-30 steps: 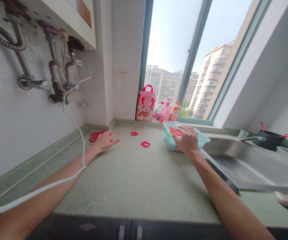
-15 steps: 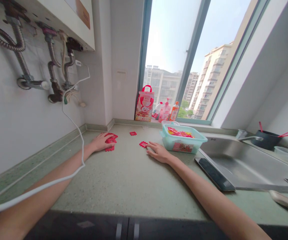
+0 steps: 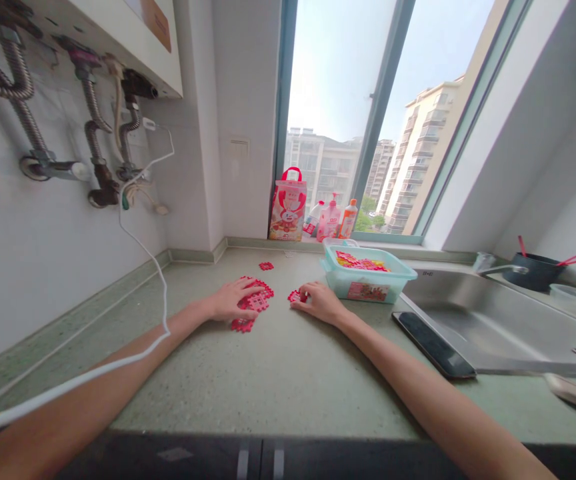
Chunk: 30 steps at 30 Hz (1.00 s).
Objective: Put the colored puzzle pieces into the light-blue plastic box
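My left hand (image 3: 231, 300) lies flat, fingers spread, on a cluster of red cut-out pieces (image 3: 252, 307) on the green counter (image 3: 278, 373). My right hand (image 3: 321, 301) rests beside it with curled fingers pinching a single red cut-out piece (image 3: 295, 295). One more red piece (image 3: 267, 266) lies farther back. A pale teal plastic box (image 3: 368, 280) holding several red pieces stands just right of my right hand.
A dark phone (image 3: 433, 335) lies by the steel sink (image 3: 498, 320). A red bag (image 3: 288, 205) and bottles (image 3: 335, 220) stand on the window sill. A white cable (image 3: 143, 247) hangs from wall pipes across my left arm. A dark pot (image 3: 538, 273) sits far right.
My left hand has dragged the red pieces from the back left corner toward the counter's middle. My right hand left the box, came down onto the counter and closed on a single red piece.
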### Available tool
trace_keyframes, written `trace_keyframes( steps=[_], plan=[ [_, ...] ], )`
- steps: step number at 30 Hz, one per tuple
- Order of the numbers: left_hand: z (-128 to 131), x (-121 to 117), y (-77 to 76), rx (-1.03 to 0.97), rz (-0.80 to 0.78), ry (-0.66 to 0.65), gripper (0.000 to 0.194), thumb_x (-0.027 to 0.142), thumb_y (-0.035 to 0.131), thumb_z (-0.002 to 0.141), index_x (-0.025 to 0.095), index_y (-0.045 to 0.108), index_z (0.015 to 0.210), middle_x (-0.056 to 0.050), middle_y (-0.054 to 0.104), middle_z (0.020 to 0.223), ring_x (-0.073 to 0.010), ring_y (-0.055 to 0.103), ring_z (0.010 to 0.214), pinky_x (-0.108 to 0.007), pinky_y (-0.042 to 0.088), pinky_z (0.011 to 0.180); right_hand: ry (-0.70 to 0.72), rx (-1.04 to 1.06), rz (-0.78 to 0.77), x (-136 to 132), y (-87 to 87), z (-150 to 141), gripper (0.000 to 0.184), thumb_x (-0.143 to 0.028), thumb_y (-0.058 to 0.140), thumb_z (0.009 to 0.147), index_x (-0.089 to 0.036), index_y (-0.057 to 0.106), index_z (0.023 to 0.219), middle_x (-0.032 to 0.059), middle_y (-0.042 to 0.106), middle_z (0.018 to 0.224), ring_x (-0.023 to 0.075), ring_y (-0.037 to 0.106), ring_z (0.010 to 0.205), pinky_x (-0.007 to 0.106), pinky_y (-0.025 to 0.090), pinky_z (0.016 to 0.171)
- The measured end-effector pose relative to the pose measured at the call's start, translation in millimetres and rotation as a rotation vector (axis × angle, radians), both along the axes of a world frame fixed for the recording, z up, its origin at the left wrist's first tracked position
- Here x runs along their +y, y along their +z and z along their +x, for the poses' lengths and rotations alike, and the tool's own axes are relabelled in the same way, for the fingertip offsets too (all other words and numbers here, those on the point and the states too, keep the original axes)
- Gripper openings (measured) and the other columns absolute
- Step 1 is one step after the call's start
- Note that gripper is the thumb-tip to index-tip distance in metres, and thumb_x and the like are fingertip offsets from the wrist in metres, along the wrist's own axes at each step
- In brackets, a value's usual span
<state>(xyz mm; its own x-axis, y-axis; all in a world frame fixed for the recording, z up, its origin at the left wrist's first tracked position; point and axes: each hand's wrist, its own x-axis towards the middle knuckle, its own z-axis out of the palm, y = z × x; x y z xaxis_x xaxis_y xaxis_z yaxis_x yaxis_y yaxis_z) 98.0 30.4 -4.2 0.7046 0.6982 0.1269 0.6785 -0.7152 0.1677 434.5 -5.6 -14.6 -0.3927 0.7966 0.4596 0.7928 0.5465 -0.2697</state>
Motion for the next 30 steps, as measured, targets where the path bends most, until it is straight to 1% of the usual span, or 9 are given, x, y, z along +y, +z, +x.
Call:
trace_keyframes(
  steps=[3,6,9,12,14,18,23,26,30],
  plan=[
    [2.1,-4.9,2.0,-0.054,-0.002,-0.039,0.079,0.069,0.068,0.087,0.035,0.051,0.156,-0.009,0.039,0.169,-0.0379,0.031,0.157,-0.055,0.026,0.128,0.002,0.030,-0.026,-1.3,-0.2,-0.7,0.021,-0.040,0.077,0.087,-0.021,0.072,0.095,0.0050,0.075,0.088,0.0212,0.068,0.082,0.033,0.052,0.078],
    [3.2,-10.3,5.5,-0.114,0.002,-0.030,0.074,0.066,0.068,0.089,0.030,0.056,0.152,-0.012,0.043,0.166,-0.0368,0.038,0.154,-0.052,0.031,0.126,0.045,0.057,-0.044,-2.1,0.0,2.4,0.037,-0.032,0.074,0.085,-0.020,0.070,0.120,0.0053,0.075,0.098,0.0194,0.068,0.082,0.033,0.052,0.083],
    [3.4,-14.8,10.0,-0.186,0.065,-0.062,0.063,0.061,0.071,0.088,0.025,0.066,0.140,-0.013,0.049,0.161,-0.0344,0.043,0.150,-0.049,0.034,0.125,0.091,0.097,-0.090,-1.8,1.7,6.7,0.043,-0.033,0.062,0.093,-0.022,0.066,0.135,0.0046,0.071,0.102,0.0152,0.066,0.075,0.032,0.053,0.083],
    [3.2,-17.2,14.5,-0.227,0.149,-0.136,0.044,0.057,0.072,0.089,0.024,0.074,0.118,-0.011,0.059,0.152,-0.0329,0.045,0.149,-0.049,0.033,0.125,0.114,0.174,-0.148,-0.9,4.4,10.1,0.039,-0.036,0.051,0.099,-0.021,0.070,0.130,0.0054,0.068,0.100,0.0151,0.066,0.075,0.031,0.053,0.077],
    [3.7,-18.7,17.0,-0.217,0.163,-0.190,0.039,0.056,0.071,0.090,0.025,0.075,0.113,-0.010,0.063,0.147,-0.0321,0.047,0.147,-0.050,0.032,0.125,0.128,0.253,-0.181,-1.4,6.2,11.2,0.037,-0.037,0.051,0.098,-0.020,0.072,0.123,0.0066,0.069,0.101,0.0171,0.067,0.080,0.031,0.054,0.075],
    [7.8,-26.0,20.8,-0.165,0.113,-0.271,0.043,0.059,0.069,0.091,0.031,0.075,0.124,-0.007,0.059,0.153,-0.0334,0.043,0.150,-0.051,0.027,0.128,0.169,0.380,-0.229,-7.5,9.2,10.0,0.030,-0.037,0.062,0.091,-0.020,0.070,0.114,0.0076,0.076,0.105,0.0206,0.071,0.090,0.033,0.056,0.077],
    [13.5,-38.1,22.9,-0.104,0.032,-0.333,0.056,0.062,0.069,0.090,0.042,0.065,0.142,-0.003,0.042,0.167,-0.0362,0.031,0.157,-0.055,0.025,0.129,0.247,0.359,-0.215,-19.7,12.5,0.5,0.031,-0.035,0.071,0.087,-0.022,0.069,0.115,0.0073,0.077,0.115,0.0230,0.073,0.101,0.039,0.056,0.088],
    [12.5,-35.5,20.4,-0.175,0.058,-0.309,0.049,0.058,0.064,0.094,0.036,0.067,0.138,-0.005,0.045,0.165,-0.0342,0.036,0.155,-0.053,0.027,0.128,0.294,0.344,-0.230,-25.1,12.3,-7.7,0.031,-0.039,0.070,0.091,-0.023,0.068,0.117,0.0072,0.077,0.117,0.0233,0.072,0.106,0.041,0.056,0.093],
    [9.1,-18.4,11.2,-0.322,0.165,-0.140,0.038,0.041,0.042,0.104,0.026,0.072,0.124,-0.007,0.065,0.145,-0.0275,0.048,0.145,-0.047,0.034,0.125,0.340,0.223,-0.237,-29.3,10.0,-18.0,0.029,-0.038,0.069,0.094,-0.023,0.069,0.119,0.0075,0.076,0.119,0.0235,0.070,0.110,0.040,0.056,0.094]
  ],
)
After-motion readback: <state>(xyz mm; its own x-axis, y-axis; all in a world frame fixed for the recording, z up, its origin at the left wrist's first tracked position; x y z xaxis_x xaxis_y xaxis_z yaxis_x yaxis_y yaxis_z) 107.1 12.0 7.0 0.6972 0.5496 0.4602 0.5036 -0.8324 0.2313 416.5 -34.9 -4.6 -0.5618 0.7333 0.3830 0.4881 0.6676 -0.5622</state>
